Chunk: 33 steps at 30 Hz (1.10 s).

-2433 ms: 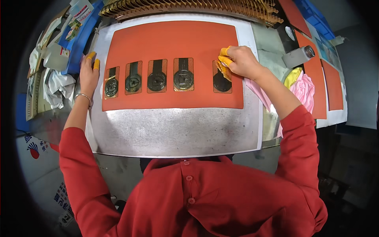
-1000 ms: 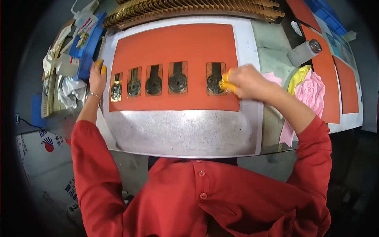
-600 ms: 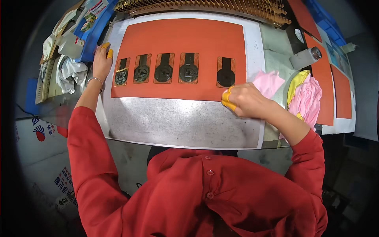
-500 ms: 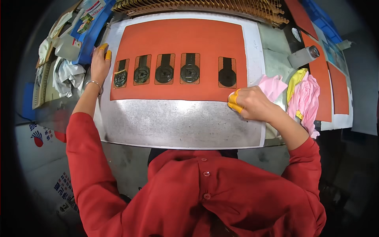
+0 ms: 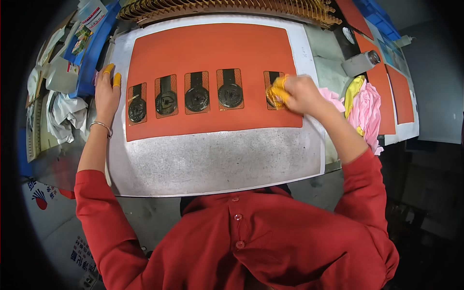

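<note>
On an orange-red mat (image 5: 208, 50) lie several flat pieces in a row, each a dark disc with a wide band above it on a bronze mesh rectangle (image 5: 196, 94). My right hand (image 5: 300, 94), in yellow finger cots, is closed over the rightmost piece (image 5: 274, 76). Its bunched fingertips cover that piece's lower part; motion blur hides what they grip. My left hand (image 5: 107, 92), also with yellow finger cots, rests with fingers stretched at the left edge of the white-bordered metal plate (image 5: 217, 162) under the mat.
A rack of brass-coloured fins (image 5: 227, 8) runs along the back. Blue bin (image 5: 94, 53), white jug (image 5: 63, 76) and white cloth (image 5: 67, 116) crowd the left. Right of the plate are a clear bottle (image 5: 358, 64), pink cloth (image 5: 366, 108), yellow cloth (image 5: 354, 94) and more orange sheets (image 5: 400, 94).
My right hand has moved from the mat's lower right corner up and left onto the rightmost piece. Plate and mat appear slightly turned and shifted left; my left hand stays at the plate's left edge.
</note>
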Each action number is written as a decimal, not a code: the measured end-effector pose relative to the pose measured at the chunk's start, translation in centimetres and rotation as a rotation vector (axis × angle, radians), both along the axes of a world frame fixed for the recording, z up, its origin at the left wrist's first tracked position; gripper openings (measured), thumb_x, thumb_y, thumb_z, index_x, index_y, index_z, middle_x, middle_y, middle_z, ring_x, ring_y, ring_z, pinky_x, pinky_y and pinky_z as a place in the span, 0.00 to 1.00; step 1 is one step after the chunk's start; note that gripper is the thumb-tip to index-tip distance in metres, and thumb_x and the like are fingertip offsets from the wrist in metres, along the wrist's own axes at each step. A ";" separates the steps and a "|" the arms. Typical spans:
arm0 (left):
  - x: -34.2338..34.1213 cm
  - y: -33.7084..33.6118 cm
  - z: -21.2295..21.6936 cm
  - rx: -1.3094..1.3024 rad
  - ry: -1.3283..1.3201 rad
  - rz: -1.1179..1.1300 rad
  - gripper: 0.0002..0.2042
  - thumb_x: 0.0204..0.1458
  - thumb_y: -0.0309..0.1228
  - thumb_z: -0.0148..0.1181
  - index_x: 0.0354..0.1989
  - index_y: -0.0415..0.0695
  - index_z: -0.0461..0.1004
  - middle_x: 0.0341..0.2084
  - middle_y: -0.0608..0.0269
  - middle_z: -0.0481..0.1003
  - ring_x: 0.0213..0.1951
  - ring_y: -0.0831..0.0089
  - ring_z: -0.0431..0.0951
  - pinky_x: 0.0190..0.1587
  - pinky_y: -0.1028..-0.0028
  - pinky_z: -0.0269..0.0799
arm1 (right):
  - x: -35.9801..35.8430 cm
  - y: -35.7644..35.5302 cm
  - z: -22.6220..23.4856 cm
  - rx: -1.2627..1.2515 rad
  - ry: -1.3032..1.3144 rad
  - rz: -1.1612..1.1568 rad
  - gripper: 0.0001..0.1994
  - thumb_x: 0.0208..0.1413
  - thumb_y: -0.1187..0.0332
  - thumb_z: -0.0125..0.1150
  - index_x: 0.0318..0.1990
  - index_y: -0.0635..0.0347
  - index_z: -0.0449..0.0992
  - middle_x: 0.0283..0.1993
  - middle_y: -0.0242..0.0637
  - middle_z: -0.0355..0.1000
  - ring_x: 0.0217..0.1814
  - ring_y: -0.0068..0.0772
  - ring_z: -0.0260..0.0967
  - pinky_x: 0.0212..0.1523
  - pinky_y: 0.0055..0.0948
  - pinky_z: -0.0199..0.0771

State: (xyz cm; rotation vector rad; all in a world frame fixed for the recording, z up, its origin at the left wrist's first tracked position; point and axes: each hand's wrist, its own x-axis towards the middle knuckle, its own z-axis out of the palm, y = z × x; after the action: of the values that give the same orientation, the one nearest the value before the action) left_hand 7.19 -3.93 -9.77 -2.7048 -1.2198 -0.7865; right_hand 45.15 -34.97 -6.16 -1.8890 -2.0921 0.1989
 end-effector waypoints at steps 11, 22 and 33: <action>-0.3 -1.2 0.9 -0.123 -0.116 0.025 0.14 0.53 0.27 0.49 0.48 0.38 0.67 0.47 0.47 0.68 0.52 0.53 0.65 0.54 0.65 0.59 | -0.2 -0.4 -0.3 0.058 0.082 0.198 0.04 0.37 0.71 0.57 0.18 0.60 0.69 0.20 0.40 0.67 0.23 0.44 0.67 0.25 0.40 0.67; -1.4 -4.3 3.1 -0.289 -0.352 -0.124 0.15 0.54 0.19 0.46 0.51 0.37 0.65 0.47 0.56 0.70 0.48 0.67 0.71 0.52 0.71 0.63 | 2.2 2.8 0.4 -0.012 -0.078 0.151 0.04 0.39 0.70 0.55 0.23 0.59 0.71 0.21 0.42 0.70 0.26 0.47 0.69 0.26 0.42 0.67; 2.5 -14.0 7.3 -0.229 -0.176 -0.287 0.16 0.51 0.23 0.52 0.49 0.36 0.66 0.45 0.53 0.69 0.48 0.61 0.70 0.52 0.69 0.63 | 0.3 0.2 1.0 -0.080 -0.010 0.293 0.02 0.37 0.71 0.56 0.21 0.58 0.72 0.23 0.43 0.71 0.27 0.45 0.70 0.27 0.42 0.68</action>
State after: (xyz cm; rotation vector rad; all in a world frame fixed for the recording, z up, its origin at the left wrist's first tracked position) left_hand 9.64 -17.91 -2.46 -3.1040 -1.0192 -0.9915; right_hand 45.41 -34.82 -5.18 -1.6183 -2.3941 0.3442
